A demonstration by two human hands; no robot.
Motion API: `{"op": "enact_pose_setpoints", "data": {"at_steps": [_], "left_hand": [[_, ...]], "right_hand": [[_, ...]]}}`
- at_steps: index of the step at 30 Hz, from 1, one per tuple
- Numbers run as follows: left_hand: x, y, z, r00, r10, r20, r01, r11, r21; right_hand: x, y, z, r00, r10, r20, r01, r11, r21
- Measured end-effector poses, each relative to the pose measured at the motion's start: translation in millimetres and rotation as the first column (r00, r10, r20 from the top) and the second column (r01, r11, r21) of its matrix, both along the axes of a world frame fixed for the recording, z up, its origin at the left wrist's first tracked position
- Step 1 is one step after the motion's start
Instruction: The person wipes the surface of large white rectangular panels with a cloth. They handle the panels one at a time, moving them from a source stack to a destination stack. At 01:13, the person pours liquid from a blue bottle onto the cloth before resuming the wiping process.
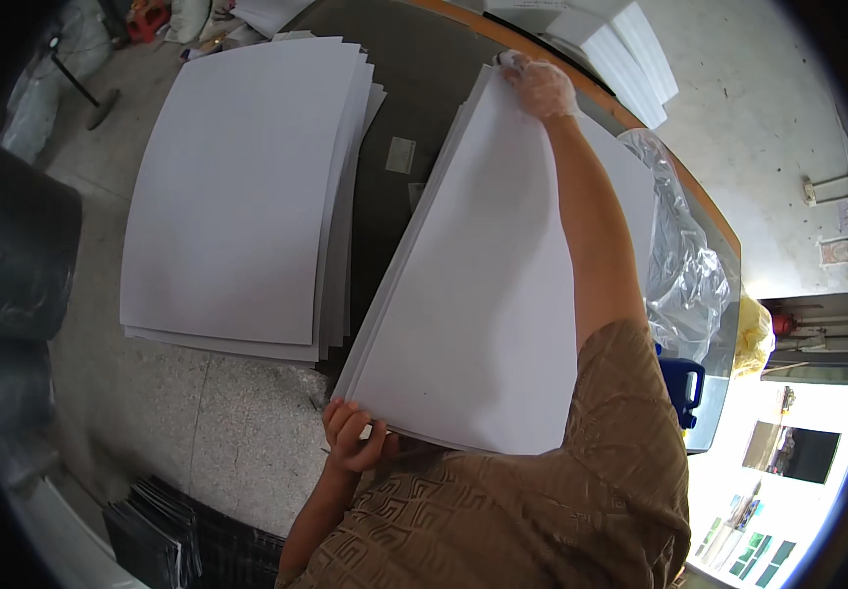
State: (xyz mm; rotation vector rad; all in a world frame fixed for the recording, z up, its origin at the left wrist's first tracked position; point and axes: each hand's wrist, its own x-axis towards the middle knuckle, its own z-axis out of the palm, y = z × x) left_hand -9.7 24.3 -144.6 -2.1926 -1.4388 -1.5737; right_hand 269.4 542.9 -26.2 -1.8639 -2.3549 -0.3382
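A stack of large white sheets (473, 285) lies on the dark table in front of me, its near edge against my body. My left hand (353, 437) is closed on the near left corner of this stack, fingers curled over the edge. My right arm stretches across the sheets to the far end. There my right hand (545, 88), in a thin whitish glove, is closed at the far left corner around something small, pale and partly dark that I cannot make out. To the left lies a second stack of white sheets (232, 196), its edges slightly fanned.
Clear plastic film (684, 265) and a blue jug (681, 385) are at the table's right side. More white sheets (630, 64) stand beyond the far edge. Dark bins (21, 250) stand at the left, with black panels (154, 535) on the floor at lower left.
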Motion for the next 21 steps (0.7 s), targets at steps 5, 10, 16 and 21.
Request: {"op": "enact_pose_setpoints", "data": {"at_steps": [5,10,16,21], "left_hand": [[-5,9,3,0.996,-0.052,-0.073,0.050,0.999,-0.020],[-9,22,8,0.986,-0.140,-0.089,0.144,0.989,0.034],[-7,31,4,0.987,-0.151,-0.062,0.156,0.984,0.090],[-8,20,1,0.991,-0.125,-0.037,0.126,0.992,0.019]], "right_hand": [[-33,-190,7,0.979,0.189,-0.069,-0.190,0.982,-0.007],[-57,-460,26,0.900,0.399,-0.173,-0.426,0.889,-0.166],[-41,-478,18,0.910,0.396,-0.126,-0.414,0.891,-0.185],[-1,-314,11,0.957,0.289,-0.031,-0.291,0.954,-0.076]]}}
